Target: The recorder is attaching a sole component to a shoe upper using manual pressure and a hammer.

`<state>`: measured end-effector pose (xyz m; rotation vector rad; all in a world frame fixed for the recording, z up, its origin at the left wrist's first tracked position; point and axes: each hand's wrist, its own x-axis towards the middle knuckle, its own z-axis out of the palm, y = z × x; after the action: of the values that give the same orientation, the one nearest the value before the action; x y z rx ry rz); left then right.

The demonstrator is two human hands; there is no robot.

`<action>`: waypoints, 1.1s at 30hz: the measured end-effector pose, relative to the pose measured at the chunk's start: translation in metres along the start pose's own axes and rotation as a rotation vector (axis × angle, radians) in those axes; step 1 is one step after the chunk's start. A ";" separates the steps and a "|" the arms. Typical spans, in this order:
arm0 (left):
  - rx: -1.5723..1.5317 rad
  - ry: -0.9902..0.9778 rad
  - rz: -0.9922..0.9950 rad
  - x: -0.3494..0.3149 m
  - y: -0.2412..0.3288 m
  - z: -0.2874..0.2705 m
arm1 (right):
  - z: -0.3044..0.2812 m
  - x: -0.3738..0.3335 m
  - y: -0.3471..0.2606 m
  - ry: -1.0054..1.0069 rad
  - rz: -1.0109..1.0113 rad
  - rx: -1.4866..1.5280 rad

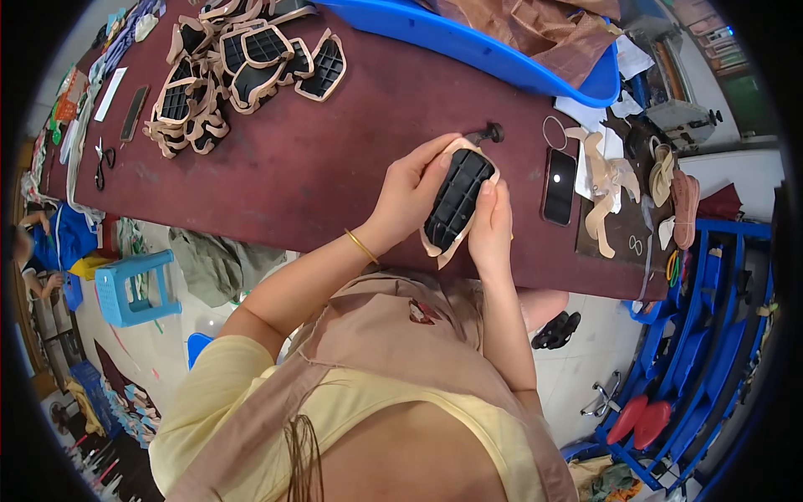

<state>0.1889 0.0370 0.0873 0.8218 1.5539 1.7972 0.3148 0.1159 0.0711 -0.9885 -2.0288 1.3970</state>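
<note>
Between both hands, over the near part of the dark red table (335, 192), is a black ribbed plastic piece (458, 194) with a beige border around it. Its gridded face is turned up. My left hand (407, 191) grips the upper left edge, and a yellow bangle circles that wrist. On the opposite side, my right hand (492, 222) holds the right edge with its thumb up near the rim. Just beyond the piece stands a small dark knob-like fitting (493, 132), partly hidden. A heap of similar black and beige pieces (251, 63) lies at the far left.
A blue tub (477, 54) with brown sheeting sits at the far edge. To the right lie a phone (559, 186) and beige cut scraps (598, 192). Scissors (101, 164) rest at the left. A blue stool (138, 289) and a blue rack (698, 335) stand beside the table.
</note>
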 end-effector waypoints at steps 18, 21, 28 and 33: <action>0.296 -0.331 -0.095 0.009 0.005 -0.020 | -0.015 0.028 0.004 -0.259 -0.077 -0.134; 0.344 -0.354 -0.117 0.011 0.007 -0.021 | -0.011 0.023 -0.014 -0.300 -0.087 -0.342; 0.397 0.191 -0.087 0.006 -0.066 -0.035 | 0.003 0.039 0.017 -0.060 -0.285 -0.676; 0.671 -0.037 0.211 -0.005 -0.069 -0.093 | -0.005 0.044 0.078 0.232 -0.224 -0.974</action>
<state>0.1223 -0.0149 0.0083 1.3571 2.1459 1.3710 0.3136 0.1706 -0.0002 -1.1434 -2.5346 0.0943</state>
